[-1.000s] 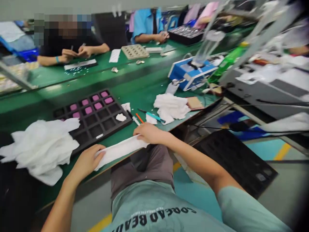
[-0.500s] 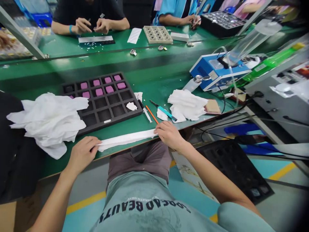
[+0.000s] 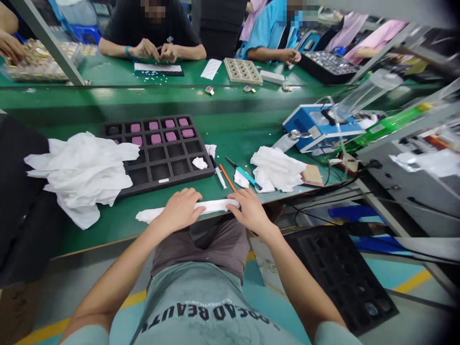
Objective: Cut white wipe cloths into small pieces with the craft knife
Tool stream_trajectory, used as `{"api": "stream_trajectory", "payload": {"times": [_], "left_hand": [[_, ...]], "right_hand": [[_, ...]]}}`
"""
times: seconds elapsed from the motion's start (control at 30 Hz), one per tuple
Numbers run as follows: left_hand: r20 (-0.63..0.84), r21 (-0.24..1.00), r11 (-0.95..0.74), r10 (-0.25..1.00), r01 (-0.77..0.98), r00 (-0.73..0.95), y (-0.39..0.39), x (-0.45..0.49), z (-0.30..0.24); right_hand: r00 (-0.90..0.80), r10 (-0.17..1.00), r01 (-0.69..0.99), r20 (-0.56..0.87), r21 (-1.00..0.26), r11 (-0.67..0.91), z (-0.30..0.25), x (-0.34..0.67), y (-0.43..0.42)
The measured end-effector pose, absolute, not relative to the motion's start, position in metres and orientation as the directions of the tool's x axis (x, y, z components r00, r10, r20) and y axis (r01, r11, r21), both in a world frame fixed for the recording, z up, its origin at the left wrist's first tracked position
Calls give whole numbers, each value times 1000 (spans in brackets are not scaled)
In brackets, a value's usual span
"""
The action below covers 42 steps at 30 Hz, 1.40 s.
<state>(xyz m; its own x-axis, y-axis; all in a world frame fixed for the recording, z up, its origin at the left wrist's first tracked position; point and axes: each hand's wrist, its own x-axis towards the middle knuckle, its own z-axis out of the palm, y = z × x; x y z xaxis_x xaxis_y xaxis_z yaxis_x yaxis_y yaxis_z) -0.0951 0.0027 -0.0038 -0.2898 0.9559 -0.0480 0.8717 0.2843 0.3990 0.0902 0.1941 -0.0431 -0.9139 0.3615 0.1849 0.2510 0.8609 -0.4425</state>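
A folded strip of white wiping cloth (image 3: 215, 206) lies along the front edge of the green bench. My left hand (image 3: 183, 208) is over its middle, fingers on the far side and thumb on the near side, closed on it. At the right end, my right hand (image 3: 250, 208) grips the strip between thumb and fingers. The strip's loose left end (image 3: 144, 215) sticks out beyond my left wrist. Just past my right hand lie an orange stick (image 3: 227, 177), a syringe (image 3: 220, 177) and teal-handled tweezers (image 3: 247, 175).
A black compartment tray (image 3: 158, 170) holds several purple blocks (image 3: 155, 139). Crumpled white cloths (image 3: 81, 167) overlap its left side; another white cloth pile (image 3: 276, 165) lies to the right. Behind that stands a blue machine (image 3: 316, 127). Co-workers' hands (image 3: 158, 50) work across the bench.
My left hand has slid right from the strip's left end to its middle, closer to my right hand. My right hand stays at the right end, its thumb now nearer the edge.
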Motion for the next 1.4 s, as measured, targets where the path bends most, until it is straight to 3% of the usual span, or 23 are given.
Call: {"api": "stream_trajectory", "payload": {"times": [0.13,0.27,0.37,0.5,0.67,0.87,1.0,1.07,1.17,1.27,1.4], "left_hand": [[-110,492,274,961,826,-253,14,-100,-1],[-226,747,322,946,581,-232,1,-112,14],[-257,871,323,942,371,-218,-3,-116,19],[-260,887,334,932,320,-253,-3,-117,17],[-252,903,316,938,290,-236,-6,-120,17],[-305,837,417,893,354,-330,-12,-127,16],[-312,830,441,874,341,-372,-11,-124,15],[-290,855,434,854,284,-433,-9,-117,17],[-252,906,386,822,175,-510,-5,-102,20],[-192,943,309,809,123,-556,-2,-85,22],[-94,954,245,790,171,-606,-2,-65,19]], "right_hand": [[-879,446,284,168,-566,774,-39,91,195],[-899,433,251,62,-737,628,-30,86,206],[-868,493,332,59,-670,664,-26,73,230],[-724,684,561,95,-497,662,-28,50,263],[-690,720,626,82,-432,649,-33,36,272],[-592,794,673,141,-456,582,-15,45,266],[-409,866,647,286,-579,497,-6,93,239],[-449,859,559,247,-672,486,-11,125,205],[-653,758,456,14,-792,407,-27,161,140],[-750,651,439,-112,-822,364,-41,166,88],[-801,581,443,-144,-795,415,-41,144,71]]}}
